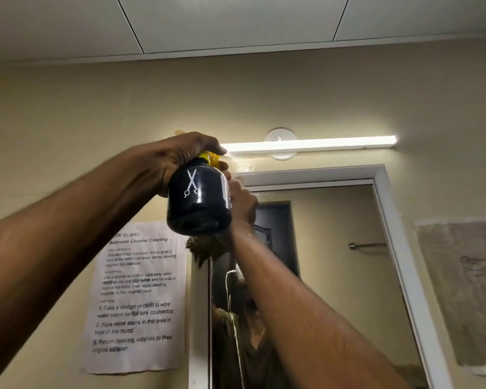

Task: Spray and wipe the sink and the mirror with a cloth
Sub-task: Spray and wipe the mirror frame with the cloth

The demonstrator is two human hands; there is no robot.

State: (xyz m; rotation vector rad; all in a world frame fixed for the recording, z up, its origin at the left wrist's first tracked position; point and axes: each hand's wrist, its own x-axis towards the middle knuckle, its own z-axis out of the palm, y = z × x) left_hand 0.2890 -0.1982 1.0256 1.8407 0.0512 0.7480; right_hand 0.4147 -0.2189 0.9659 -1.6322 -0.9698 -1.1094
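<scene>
My left hand (174, 155) grips the yellow spray head of a dark spray bottle (198, 203) with a white scissors mark, raised at the mirror's top left corner. The white-framed mirror (334, 262) fills the lower right. My right hand (243, 203) is a fist just behind the bottle, against the mirror's upper left. A brown, frayed cloth (201, 249) hangs below that hand, over the frame's left edge, mostly hidden by the bottle. A thin trickle of liquid (230, 290) runs down the glass. The sink is out of view.
A printed instruction sheet (141, 299) is taped to the wall left of the mirror. A lit light bar (309, 144) is mounted above it. A rough bare patch (466, 290) marks the wall at the right. A towel bar (368, 245) shows in the reflection.
</scene>
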